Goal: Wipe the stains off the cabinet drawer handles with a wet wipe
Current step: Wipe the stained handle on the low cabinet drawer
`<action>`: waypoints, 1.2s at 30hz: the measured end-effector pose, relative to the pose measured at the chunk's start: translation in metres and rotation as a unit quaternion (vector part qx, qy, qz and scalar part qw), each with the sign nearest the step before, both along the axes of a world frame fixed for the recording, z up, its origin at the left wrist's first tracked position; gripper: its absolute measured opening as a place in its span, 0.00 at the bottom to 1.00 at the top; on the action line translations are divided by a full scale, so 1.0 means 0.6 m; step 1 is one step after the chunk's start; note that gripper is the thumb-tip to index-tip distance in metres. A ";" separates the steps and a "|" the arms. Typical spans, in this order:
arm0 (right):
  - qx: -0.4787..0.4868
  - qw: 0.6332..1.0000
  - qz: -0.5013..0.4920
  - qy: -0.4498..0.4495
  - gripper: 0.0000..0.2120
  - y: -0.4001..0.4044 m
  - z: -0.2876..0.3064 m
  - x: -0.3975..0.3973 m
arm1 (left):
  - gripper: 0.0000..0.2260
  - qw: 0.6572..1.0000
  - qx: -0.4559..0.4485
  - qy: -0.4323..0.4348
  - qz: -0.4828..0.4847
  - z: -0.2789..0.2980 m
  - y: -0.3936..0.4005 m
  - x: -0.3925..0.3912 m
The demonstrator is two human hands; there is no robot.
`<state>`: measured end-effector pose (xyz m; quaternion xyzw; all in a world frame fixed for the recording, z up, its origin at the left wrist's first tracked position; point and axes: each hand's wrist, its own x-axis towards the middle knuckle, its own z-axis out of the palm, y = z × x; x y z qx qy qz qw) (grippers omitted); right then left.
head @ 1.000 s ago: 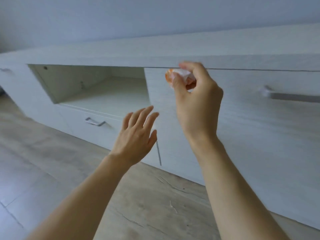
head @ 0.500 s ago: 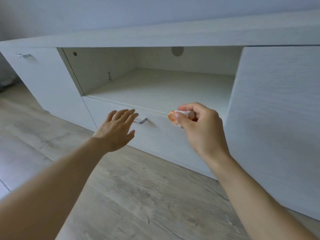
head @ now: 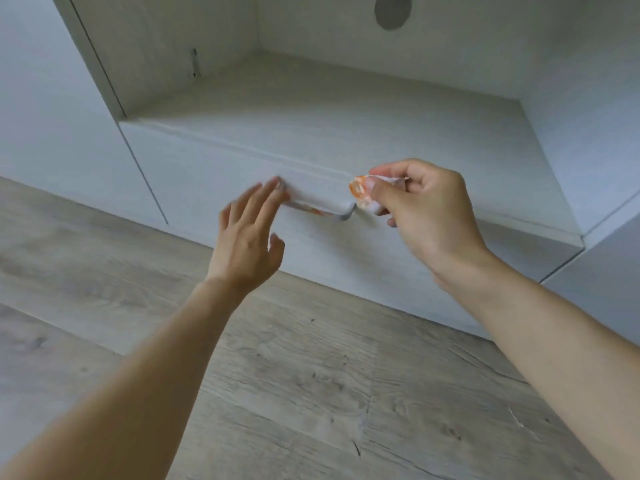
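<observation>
A metal drawer handle (head: 325,209) with an orange stain on its underside sits on the white drawer front (head: 214,174) of a low cabinet. My right hand (head: 426,213) pinches a crumpled wet wipe (head: 362,192), white with orange smears, just to the right of the handle's right end. My left hand (head: 249,237) has its fingers straight, and their tips touch the handle's left end, covering it.
Above the drawer is an open white shelf compartment (head: 329,109) with a round cable hole (head: 393,10) in its back panel. Closed cabinet fronts flank it left (head: 52,116) and right (head: 602,133). Grey wood-look floor (head: 311,393) lies below.
The view has dropped and closed in on the lower drawer. Both hands came down from the upper cabinet edge to the drawer handle, the right still holding the wipe.
</observation>
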<state>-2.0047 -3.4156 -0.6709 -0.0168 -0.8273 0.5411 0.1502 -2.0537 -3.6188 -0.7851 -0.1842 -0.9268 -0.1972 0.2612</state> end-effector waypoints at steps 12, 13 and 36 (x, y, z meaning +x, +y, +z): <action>-0.077 0.976 -0.173 0.107 0.06 -0.026 -0.122 -0.019 | 0.25 0.988 0.092 0.118 0.023 -0.037 0.033 -0.023; -0.085 0.976 -0.168 0.109 0.06 -0.029 -0.123 -0.022 | 0.24 0.987 0.099 0.125 0.023 -0.038 0.038 -0.024; -0.310 0.925 -0.161 0.149 0.09 -0.085 -0.155 -0.032 | 0.24 0.982 0.106 0.146 -0.057 -0.040 0.015 -0.046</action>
